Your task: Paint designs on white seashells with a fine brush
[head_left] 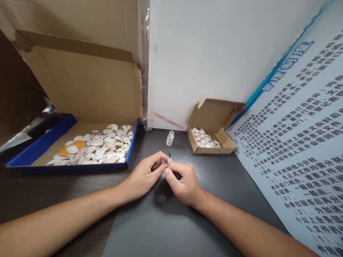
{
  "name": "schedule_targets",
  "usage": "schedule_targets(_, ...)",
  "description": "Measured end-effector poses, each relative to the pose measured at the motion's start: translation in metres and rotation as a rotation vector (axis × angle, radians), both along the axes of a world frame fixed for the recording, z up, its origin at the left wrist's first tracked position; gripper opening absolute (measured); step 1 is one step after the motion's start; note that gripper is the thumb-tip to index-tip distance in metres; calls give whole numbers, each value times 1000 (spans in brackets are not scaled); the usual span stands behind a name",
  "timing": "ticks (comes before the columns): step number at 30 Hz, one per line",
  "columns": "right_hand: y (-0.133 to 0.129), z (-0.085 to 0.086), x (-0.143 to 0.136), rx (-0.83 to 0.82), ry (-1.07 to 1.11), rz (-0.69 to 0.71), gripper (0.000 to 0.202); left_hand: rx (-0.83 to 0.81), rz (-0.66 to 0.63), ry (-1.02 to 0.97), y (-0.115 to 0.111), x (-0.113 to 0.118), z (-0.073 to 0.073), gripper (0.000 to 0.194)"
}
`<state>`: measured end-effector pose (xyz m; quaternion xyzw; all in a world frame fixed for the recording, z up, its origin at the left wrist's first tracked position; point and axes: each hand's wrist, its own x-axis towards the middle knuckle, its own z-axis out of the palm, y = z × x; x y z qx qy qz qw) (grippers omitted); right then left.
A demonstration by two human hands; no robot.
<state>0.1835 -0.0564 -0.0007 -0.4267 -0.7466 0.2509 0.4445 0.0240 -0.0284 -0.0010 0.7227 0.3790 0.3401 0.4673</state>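
My left hand (147, 174) and my right hand (184, 181) meet over the dark grey mat, fingertips touching. The fingers of both are pinched together. What lies between the left fingertips is too small and covered to name. Within the curl of my right hand shows a black cap with a thin brush (169, 157) that sticks up past the fingers. Just beyond the hands a small clear bottle (169, 138) with a white label stands upright and uncapped.
At the left an open blue-edged cardboard box (24, 156) holds several white shells (100, 151) and an orange piece (72, 147). A small open cardboard box (214, 150) with shells stands at the back right. A printed board (292, 117) leans along the right.
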Motion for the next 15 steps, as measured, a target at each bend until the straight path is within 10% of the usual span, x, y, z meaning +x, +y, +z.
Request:
schedule_targets(9, -2, 1, 1, 72, -2, 108, 32, -549, -105, -428, 8, -7, 5, 11)
schedule_targets(15, -3, -2, 1, 77, -64, 213, 35, -531, -59, -501, 7, -6, 6, 8)
